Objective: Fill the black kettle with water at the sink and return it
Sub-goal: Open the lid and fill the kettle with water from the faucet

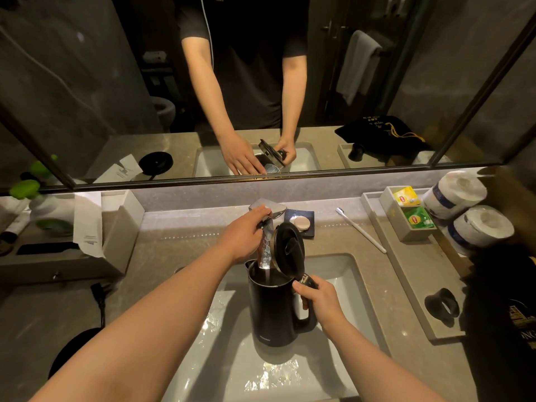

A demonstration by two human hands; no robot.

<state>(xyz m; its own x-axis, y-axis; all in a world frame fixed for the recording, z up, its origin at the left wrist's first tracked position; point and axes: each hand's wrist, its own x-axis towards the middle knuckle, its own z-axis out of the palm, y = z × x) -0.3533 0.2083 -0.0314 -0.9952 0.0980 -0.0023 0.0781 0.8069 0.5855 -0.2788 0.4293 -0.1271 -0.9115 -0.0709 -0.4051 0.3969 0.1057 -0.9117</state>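
Note:
The black kettle (271, 311) stands upright in the white sink (345, 274) with its lid (288, 248) flipped open. My right hand (314, 294) grips the kettle's handle near the top. My left hand (246, 236) rests on the chrome faucet (271, 209), fingers wrapped over its lever. A stream of water (266, 256) runs from the spout down into the kettle's open mouth. Splashes of water glisten on the basin floor around the kettle.
The kettle's round base (72, 352) with its cord lies on the counter at the left. A soap dish (301, 223), a toothbrush (362, 230), a tea-bag tray (412, 216), toilet rolls (467, 216) and a black bag (504, 314) crowd the right. A mirror (116, 97) faces me.

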